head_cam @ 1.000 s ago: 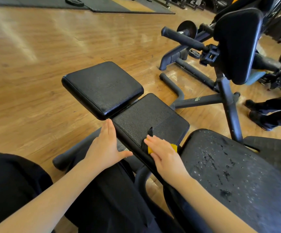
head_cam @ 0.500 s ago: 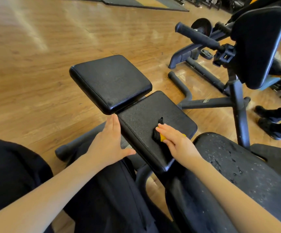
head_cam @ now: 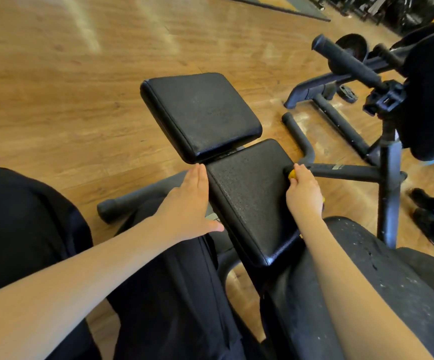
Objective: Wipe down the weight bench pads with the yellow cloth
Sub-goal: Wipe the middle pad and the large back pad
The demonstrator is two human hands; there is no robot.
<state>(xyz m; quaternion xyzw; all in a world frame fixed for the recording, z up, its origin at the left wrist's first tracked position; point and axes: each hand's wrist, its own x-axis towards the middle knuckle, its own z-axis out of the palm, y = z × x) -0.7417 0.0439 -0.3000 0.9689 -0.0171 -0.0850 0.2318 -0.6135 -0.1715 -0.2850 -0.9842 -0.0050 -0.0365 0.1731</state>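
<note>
Right grip (head_cam: 304, 193) bunches yellow cloth (head_cam: 292, 174) at middle pad's (head_cam: 247, 198) far edge; left grip (head_cam: 190, 201) flat, steadying near edge. Far pad (head_cam: 200, 113) & worn seat (head_cam: 382, 276) prob. left to wipe.

The person's forearms and hands (head_cam: 184, 203) were bare, no sleeves showing; loose black fabric trousers (head_cam: 171, 294) covered the legs.

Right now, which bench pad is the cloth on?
The middle pad: the right hand holds the yellow cloth at its far right edge. The raised far pad is untouched.
</note>
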